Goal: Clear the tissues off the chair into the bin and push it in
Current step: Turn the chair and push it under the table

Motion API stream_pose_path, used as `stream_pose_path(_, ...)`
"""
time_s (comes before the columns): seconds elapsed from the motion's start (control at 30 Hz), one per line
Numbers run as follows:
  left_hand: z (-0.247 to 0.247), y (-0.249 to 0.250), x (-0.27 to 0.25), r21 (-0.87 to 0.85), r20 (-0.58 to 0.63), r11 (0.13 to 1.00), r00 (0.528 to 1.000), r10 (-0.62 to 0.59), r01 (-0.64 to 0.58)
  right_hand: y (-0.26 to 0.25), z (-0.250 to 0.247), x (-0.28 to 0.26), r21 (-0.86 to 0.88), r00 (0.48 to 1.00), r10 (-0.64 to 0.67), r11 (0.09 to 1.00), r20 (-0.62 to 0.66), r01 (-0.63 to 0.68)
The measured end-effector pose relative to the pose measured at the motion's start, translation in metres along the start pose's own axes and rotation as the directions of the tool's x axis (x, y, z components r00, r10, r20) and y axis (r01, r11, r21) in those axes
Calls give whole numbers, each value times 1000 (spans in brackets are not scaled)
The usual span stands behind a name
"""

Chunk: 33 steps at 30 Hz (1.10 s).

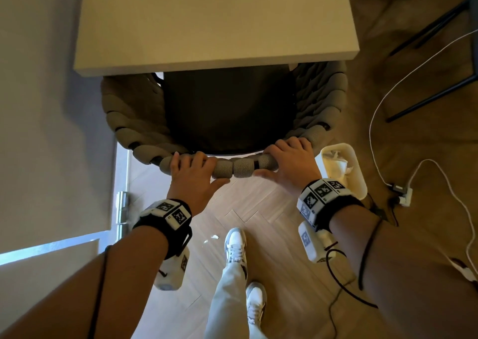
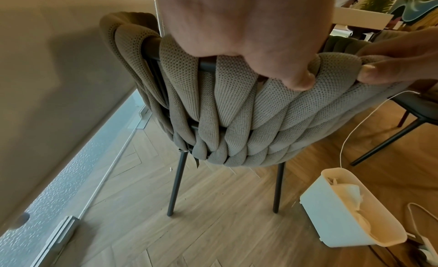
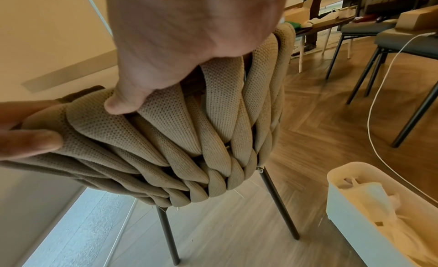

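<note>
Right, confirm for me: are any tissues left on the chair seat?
No: in the head view the visible part of the dark chair seat is bare, and tissues lie in the bin.

Chair (image 1: pixel 227 111) front tucked under table (image 1: pixel 214 23), back toward the person. Left hand (image 1: pixel 192 177) and right hand (image 1: pixel 289 163) side by side on the backrest top rail. Bin (image 1: pixel 358 173) on floor just right of chair (tissues (image 1: pixel 336 161) inside). Wall (image 1: pixel 46 106) left.
</note>
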<state>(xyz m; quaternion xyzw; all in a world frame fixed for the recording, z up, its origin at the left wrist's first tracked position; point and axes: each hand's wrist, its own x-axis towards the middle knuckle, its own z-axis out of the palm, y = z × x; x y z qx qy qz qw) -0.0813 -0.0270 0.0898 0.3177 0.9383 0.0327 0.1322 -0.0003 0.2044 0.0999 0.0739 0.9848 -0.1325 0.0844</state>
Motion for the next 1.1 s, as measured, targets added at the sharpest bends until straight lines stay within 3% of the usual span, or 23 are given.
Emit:
stream_pose_path(0.4,-18,-7,48,19,37,1000,999,4,-4,14,-14,48,-30,1000,-3,1000,22,4)
stream_pose_path(0.8,-26,-3,45,21,87,1000,996,11,-13,8,-21,49,-51,998,30,998,63,-27)
stream_pose_path(0.9,-32,-1,20,55,90,998,996,4,-9,8,-25,49,-55,995,52,997,87,-48)
stream_pose_path(1.0,-45,-12,-30,35,-23,999,999,41,-40,-1,-31,51,-127,983,80,990,163,-60)
stream_pose_path(1.1,-35,-26,-122,-8,162,999,985,52,-52,-11,-35,53,-165,977,124,982,172,-95)
